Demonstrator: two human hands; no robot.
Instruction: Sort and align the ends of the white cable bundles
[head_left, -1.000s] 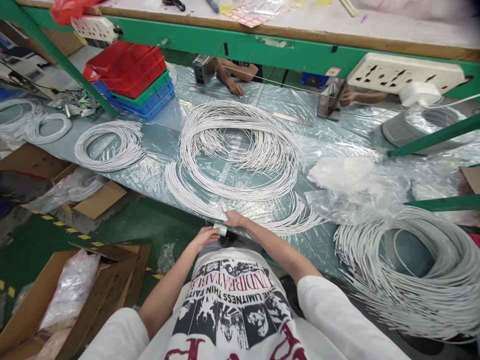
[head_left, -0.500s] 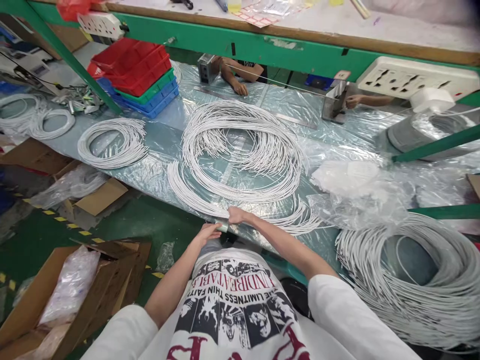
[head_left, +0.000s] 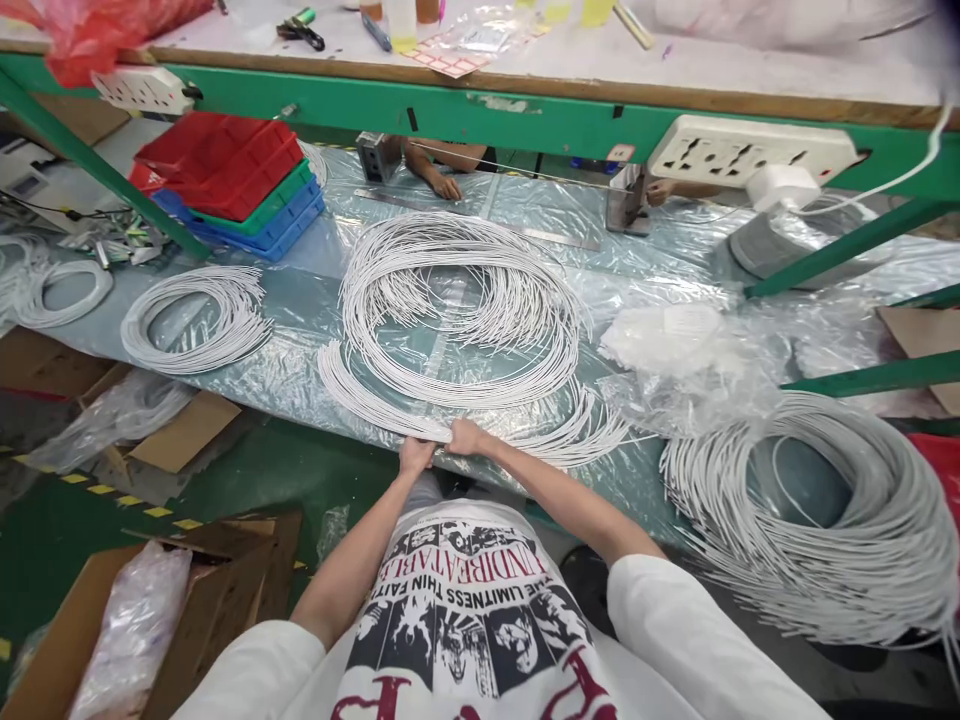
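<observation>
A bundle of white cables [head_left: 367,407] lies in a curve along the near edge of the table, its loose ends fanned out on the right. My right hand [head_left: 466,437] is closed around the middle of this bundle. Just left of it, my left hand [head_left: 416,455] has its fingers curled in against the bundle's near side; what they hold is hidden. Behind both hands lies a large coil of white cables [head_left: 465,385], with many cut ends turned inward.
Smaller cable coils [head_left: 196,320] sit to the left, near stacked red, green and blue trays [head_left: 225,165]. At right are clear plastic bags [head_left: 675,340] and a big cable coil [head_left: 885,530]. A green-edged shelf [head_left: 375,100] crosses above; a co-worker's hand [head_left: 446,187] rests beyond.
My left hand has risen to the bundle and its fingers have closed; a small pale-green piece showed at its fingertips before. My right hand keeps its grip. The view has shifted slightly.
</observation>
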